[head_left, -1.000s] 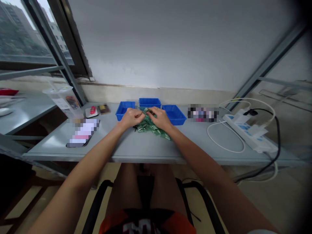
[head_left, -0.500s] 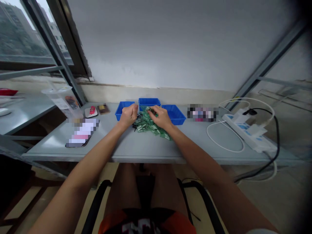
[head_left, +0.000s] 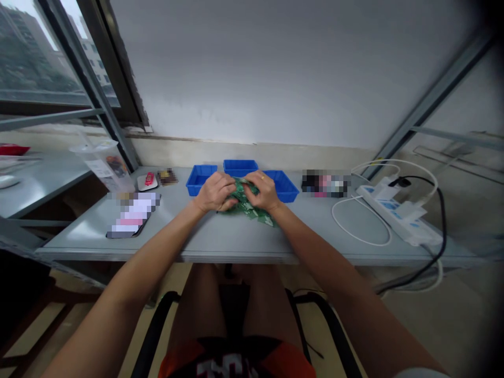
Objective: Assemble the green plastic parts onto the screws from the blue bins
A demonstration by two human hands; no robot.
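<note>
A crumpled pile of shiny green plastic packets (head_left: 252, 210) with pale printed patches lies at the middle of the table, partly covered by my hands. My left hand (head_left: 216, 192) comes at the pile from the left, its fingers bent and closed on the green plastic. From the right, my right hand (head_left: 263, 191) pinches green plastic near the top of the pile between thumb and fingers. The fingertips of both hands are close together. What lies inside the packets cannot be made out.
Behind the hands stand a left blue bin (head_left: 192, 188), a back blue bin (head_left: 240, 172) and a right blue bin (head_left: 290, 197). A phone (head_left: 134, 215) and a plastic cup (head_left: 110, 168) are at left. A power strip (head_left: 405, 215) with looping cables lies at right.
My left hand has gone from a raised fist beside the pile to closing on the green plastic, near my right hand. My right hand stays at the pile, slightly shifted.
</note>
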